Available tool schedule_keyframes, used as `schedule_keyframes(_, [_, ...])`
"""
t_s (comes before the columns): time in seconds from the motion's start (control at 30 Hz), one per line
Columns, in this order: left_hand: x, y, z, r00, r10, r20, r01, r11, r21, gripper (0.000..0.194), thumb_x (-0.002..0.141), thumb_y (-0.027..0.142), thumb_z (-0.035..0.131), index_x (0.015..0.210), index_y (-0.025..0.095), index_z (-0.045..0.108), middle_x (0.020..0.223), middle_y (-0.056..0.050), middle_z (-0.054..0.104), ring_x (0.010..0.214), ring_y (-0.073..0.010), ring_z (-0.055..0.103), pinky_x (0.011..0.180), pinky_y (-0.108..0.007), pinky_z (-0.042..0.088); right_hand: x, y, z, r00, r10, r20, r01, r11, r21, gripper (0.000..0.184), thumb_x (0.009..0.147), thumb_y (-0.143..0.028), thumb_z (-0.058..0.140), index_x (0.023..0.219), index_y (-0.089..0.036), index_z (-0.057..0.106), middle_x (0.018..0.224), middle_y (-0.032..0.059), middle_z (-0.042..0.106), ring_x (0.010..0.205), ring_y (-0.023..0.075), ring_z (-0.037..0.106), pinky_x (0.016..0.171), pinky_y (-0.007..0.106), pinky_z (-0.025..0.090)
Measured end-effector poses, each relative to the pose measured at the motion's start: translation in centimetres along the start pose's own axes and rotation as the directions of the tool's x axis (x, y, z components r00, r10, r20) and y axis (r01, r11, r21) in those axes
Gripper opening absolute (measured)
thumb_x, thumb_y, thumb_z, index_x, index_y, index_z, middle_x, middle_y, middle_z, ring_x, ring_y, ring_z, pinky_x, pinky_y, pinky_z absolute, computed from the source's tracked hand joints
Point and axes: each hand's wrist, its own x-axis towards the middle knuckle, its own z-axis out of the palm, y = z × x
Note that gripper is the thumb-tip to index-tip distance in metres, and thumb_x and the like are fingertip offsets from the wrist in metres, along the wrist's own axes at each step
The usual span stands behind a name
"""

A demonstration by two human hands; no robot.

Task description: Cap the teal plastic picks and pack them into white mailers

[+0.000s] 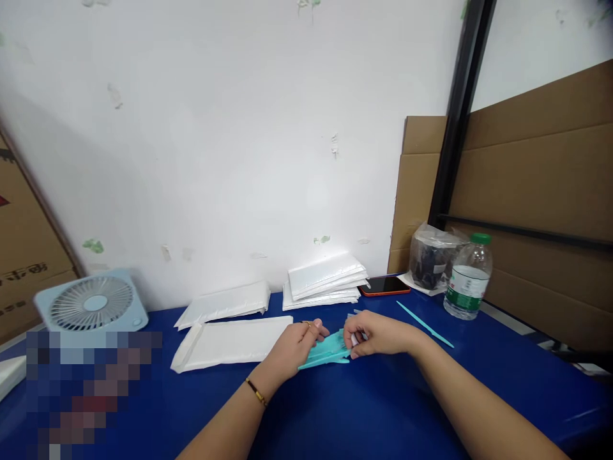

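Note:
Both my hands meet over the blue table (364, 409) on a small bunch of teal plastic sticks (325, 353). My left hand (292, 348), with a ring and a gold bracelet, pinches the bunch from the left. My right hand (376, 334) grips its right end with curled fingers. One loose teal stick (424, 324) lies on the table to the right of my right hand. A flat white padded envelope (230, 342) lies just left of my left hand.
More white envelopes (225, 303) and a stack of them (325, 281) lie by the wall. A phone (383, 285), a dark bagged item (431, 259) and a water bottle (467, 278) stand at the right. A small fan (90, 303) sits at the left, cardboard (536, 185) behind.

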Motion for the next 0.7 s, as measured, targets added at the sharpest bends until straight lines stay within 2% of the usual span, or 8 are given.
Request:
schedule_keyframes(0.1, [0.1, -0.2, -0.7, 0.988, -0.085, 0.129, 0.103, 0.984, -0.144, 0.066, 0.088, 0.057, 0.019, 0.091, 0.011, 0.066, 0.077, -0.007, 0.065, 0.067, -0.0145, 0.057, 0.066, -0.027, 0.044, 0.5, -0.3, 0.4, 0.995, -0.033, -0.099, 0.025, 0.997, -0.079, 0.014, 0.074, -0.028, 0.061, 0.084, -0.018, 0.062, 0.079, -0.0006, 0.058, 0.065, 0.0091, 0.049, 0.056, 0.018, 0.036])
schedule_keyframes(0.2, [0.1, -0.3, -1.4, 0.965, -0.105, 0.242, 0.136, 0.984, -0.118, 0.051, 0.084, 0.054, 0.036, 0.095, 0.013, 0.064, 0.079, -0.005, 0.066, 0.062, -0.0128, 0.055, 0.06, -0.024, 0.042, 1.0, -0.2, 0.7, 0.975, -0.057, -0.215, 0.019, 0.984, -0.177, 0.007, 0.075, -0.021, 0.059, 0.081, -0.018, 0.061, 0.08, -0.0005, 0.057, 0.067, 0.0093, 0.049, 0.058, 0.019, 0.035])
schedule_keyframes(0.3, [0.3, 0.1, -1.5, 0.99, -0.075, 0.119, 0.065, 0.994, 0.088, 0.032, 0.08, 0.043, 0.049, 0.089, 0.017, 0.065, 0.08, -0.003, 0.067, 0.069, -0.0142, 0.057, 0.062, -0.023, 0.041, 1.2, 0.0, 0.5, 0.959, -0.067, -0.274, 0.01, 0.979, -0.205, 0.005, 0.076, -0.02, 0.057, 0.079, -0.018, 0.061, 0.078, -0.0002, 0.057, 0.067, 0.0098, 0.049, 0.059, 0.019, 0.035])
schedule_keyframes(0.4, [0.5, 0.5, -1.3, 1.0, 0.013, -0.014, -0.008, 0.963, 0.27, 0.027, 0.084, 0.035, 0.043, 0.086, 0.02, 0.065, 0.087, -0.002, 0.067, 0.079, -0.0156, 0.057, 0.069, -0.024, 0.04, 0.7, 0.5, -0.4, 0.953, -0.011, -0.304, -0.042, 0.985, -0.169, 0.008, 0.075, -0.022, 0.057, 0.08, -0.017, 0.062, 0.076, 0.0011, 0.058, 0.066, 0.0108, 0.05, 0.058, 0.02, 0.036])
schedule_keyframes(0.5, [0.3, 0.7, -1.4, 0.999, 0.01, -0.053, 0.011, 0.928, 0.372, 0.027, 0.085, 0.032, 0.039, 0.086, 0.02, 0.064, 0.088, -0.002, 0.067, 0.08, -0.0162, 0.058, 0.069, -0.025, 0.04, -0.5, 1.8, -1.6, 0.961, 0.121, -0.247, -0.16, 0.977, -0.144, 0.01, 0.071, -0.022, 0.059, 0.077, -0.016, 0.065, 0.072, 0.0018, 0.061, 0.063, 0.0119, 0.052, 0.054, 0.02, 0.035])
schedule_keyframes(0.57, [0.0, 0.6, -1.7, 0.999, -0.02, -0.049, 0.037, 0.925, 0.377, 0.027, 0.085, 0.033, 0.038, 0.086, 0.02, 0.062, 0.086, -0.001, 0.066, 0.078, -0.0159, 0.058, 0.067, -0.024, 0.04, -1.4, 2.8, -2.3, 0.963, 0.244, -0.113, -0.256, 0.961, -0.101, 0.013, 0.067, -0.023, 0.062, 0.076, -0.015, 0.067, 0.068, 0.0016, 0.063, 0.06, 0.0127, 0.053, 0.051, 0.02, 0.035])
schedule_keyframes(0.63, [-0.3, 0.6, -1.8, 0.999, -0.036, 0.015, 0.028, 0.932, 0.361, 0.028, 0.085, 0.034, 0.038, 0.084, 0.02, 0.062, 0.085, -0.001, 0.066, 0.077, -0.0153, 0.058, 0.066, -0.024, 0.041, -2.0, 3.4, -2.8, 0.948, 0.318, -0.016, -0.318, 0.946, -0.062, 0.016, 0.064, -0.025, 0.064, 0.076, -0.015, 0.068, 0.067, 0.0018, 0.065, 0.059, 0.0137, 0.055, 0.05, 0.02, 0.036])
schedule_keyframes(0.7, [-0.6, 0.5, -1.6, 0.997, -0.021, 0.077, -0.01, 0.927, 0.375, 0.026, 0.083, 0.036, 0.042, 0.083, 0.021, 0.064, 0.087, -0.001, 0.066, 0.08, -0.0157, 0.058, 0.07, -0.024, 0.043, -2.1, 3.6, -3.0, 0.947, 0.317, -0.054, -0.319, 0.946, -0.054, 0.017, 0.065, -0.026, 0.063, 0.077, -0.016, 0.069, 0.069, 0.0024, 0.067, 0.062, 0.0144, 0.056, 0.051, 0.02, 0.037])
